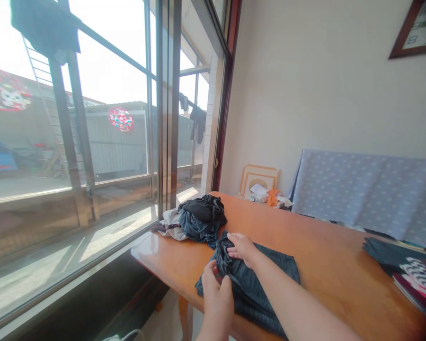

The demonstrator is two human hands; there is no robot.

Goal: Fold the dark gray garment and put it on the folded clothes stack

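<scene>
My left hand [218, 286]: curled at the near side of the bunched cloth, thumb apart from the fingers; whether it grips any fabric, I cannot tell.
My right hand [243, 248]: grasping the gathered cloth between thumb and fingers, just beyond my left.
Dark garment [261, 279]: lying on the tabletop [326, 255] beneath my hands, bunched at its window end, the rest spread flat to the near edge.
Clothes pile [203, 218]: dark, heaped just past the bunched end, near the window [120, 156], with a pale garment [172, 225] at its side.
Far right: dark cloth [385, 255] and a striped piece [417, 277] on the tabletop, well apart from my hands.
Background: spotted blue cover [362, 189], leaning frame [259, 179], wall clock [421, 31], partly out of view.
</scene>
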